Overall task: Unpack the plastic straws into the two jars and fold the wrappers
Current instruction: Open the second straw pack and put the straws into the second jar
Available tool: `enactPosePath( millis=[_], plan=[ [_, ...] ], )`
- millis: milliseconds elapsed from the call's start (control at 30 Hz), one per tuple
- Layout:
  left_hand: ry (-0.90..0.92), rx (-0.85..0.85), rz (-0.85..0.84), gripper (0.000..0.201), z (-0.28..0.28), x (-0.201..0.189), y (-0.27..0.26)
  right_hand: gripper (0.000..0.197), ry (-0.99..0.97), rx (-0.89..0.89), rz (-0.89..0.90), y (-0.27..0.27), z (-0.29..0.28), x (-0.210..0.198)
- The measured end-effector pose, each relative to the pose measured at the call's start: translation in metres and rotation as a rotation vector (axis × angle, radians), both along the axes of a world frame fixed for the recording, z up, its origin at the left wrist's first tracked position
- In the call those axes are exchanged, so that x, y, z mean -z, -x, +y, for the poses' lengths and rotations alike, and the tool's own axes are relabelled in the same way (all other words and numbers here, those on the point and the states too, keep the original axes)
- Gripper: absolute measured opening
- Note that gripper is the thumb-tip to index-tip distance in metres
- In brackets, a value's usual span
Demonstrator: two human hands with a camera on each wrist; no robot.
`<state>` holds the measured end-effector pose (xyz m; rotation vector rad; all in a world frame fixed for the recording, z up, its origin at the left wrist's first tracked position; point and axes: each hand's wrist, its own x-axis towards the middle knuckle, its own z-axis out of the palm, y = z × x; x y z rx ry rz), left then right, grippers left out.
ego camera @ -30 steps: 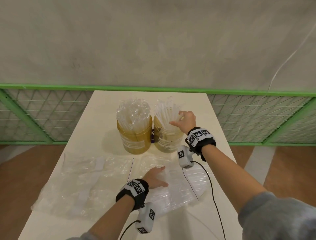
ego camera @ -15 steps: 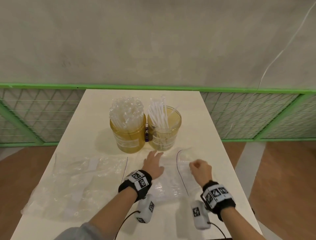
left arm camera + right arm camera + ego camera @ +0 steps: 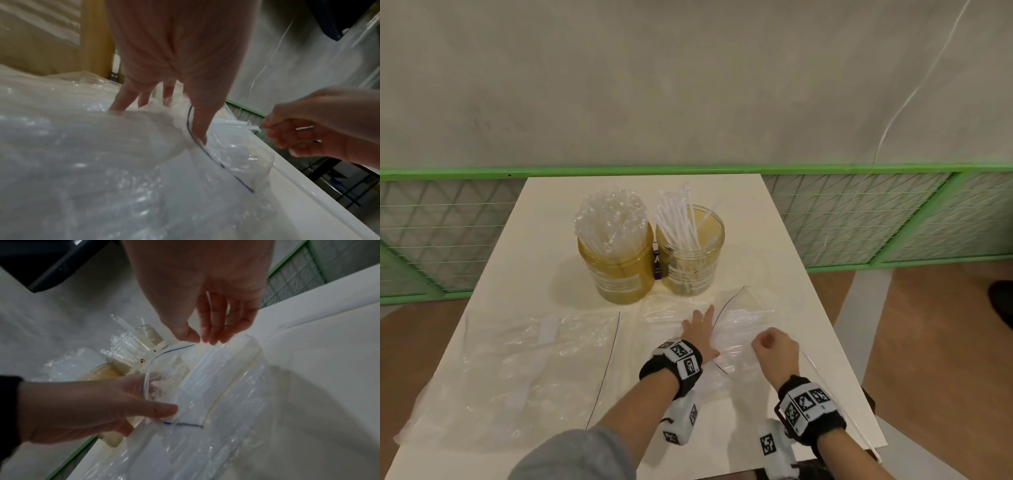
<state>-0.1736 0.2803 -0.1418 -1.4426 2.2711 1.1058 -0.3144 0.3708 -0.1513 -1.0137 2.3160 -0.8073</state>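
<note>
Two amber jars stand side by side at mid-table. The left jar (image 3: 616, 270) is packed with wrapped clear straws; the right jar (image 3: 690, 255) holds loose white straws (image 3: 678, 222). In front lies a clear zip bag (image 3: 739, 325) with straws (image 3: 216, 363) inside. My left hand (image 3: 698, 329) lies flat on it, fingers straight, thumb at its blue-lined rim (image 3: 148, 374). My right hand (image 3: 772, 346) is at the bag's mouth, fingers curled, thumb near fingertips (image 3: 205, 339). Straw ends (image 3: 251, 127) reach them; a grip is not clear. An emptied wrapper (image 3: 517, 370) lies flat at the left.
The white table (image 3: 774, 240) is narrow, and its right edge runs close by my right wrist. A small purple item (image 3: 657, 265) sits between the jars. A green mesh fence (image 3: 859, 219) and a grey wall stand behind the table. Wooden floor shows on both sides.
My right hand left the right jar, where straws now stand loose, and came down to the bag's mouth. My left hand slid a little forward on the bag.
</note>
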Motion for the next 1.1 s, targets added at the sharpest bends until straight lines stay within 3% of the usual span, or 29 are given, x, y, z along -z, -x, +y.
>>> enactPosePath(
  millis=[67, 200, 300, 433, 733, 867, 1100],
  plan=[
    [0.069, -0.043, -0.024, 0.094, 0.004, 0.002, 0.002, 0.022, -0.117, 0.094, -0.056, 0.004, 0.002, 0.001],
    [0.102, -0.092, 0.022, 0.085, 0.004, 0.009, -0.002, 0.046, -0.337, 0.087, -0.22, 0.008, -0.016, 0.024],
    [0.103, -0.113, 0.108, 0.077, 0.005, 0.012, -0.008, 0.072, -0.314, 0.179, -0.344, 0.01, -0.039, 0.033],
    [0.067, -0.1, 0.194, 0.069, 0.002, 0.015, -0.017, 0.084, -0.279, 0.305, -0.481, 0.007, -0.058, 0.026],
    [0.028, -0.033, 0.267, 0.07, -0.003, 0.009, -0.024, 0.068, -0.123, 0.385, -0.621, -0.013, -0.065, 0.029],
    [0.04, -0.081, 0.291, 0.07, 0.0, 0.015, -0.024, 0.063, -0.038, 0.45, -0.666, -0.019, -0.065, 0.027],
    [0.046, -0.169, 0.331, 0.075, -0.005, 0.025, -0.032, 0.053, 0.193, 0.579, -0.581, -0.021, -0.055, 0.007]
  ],
)
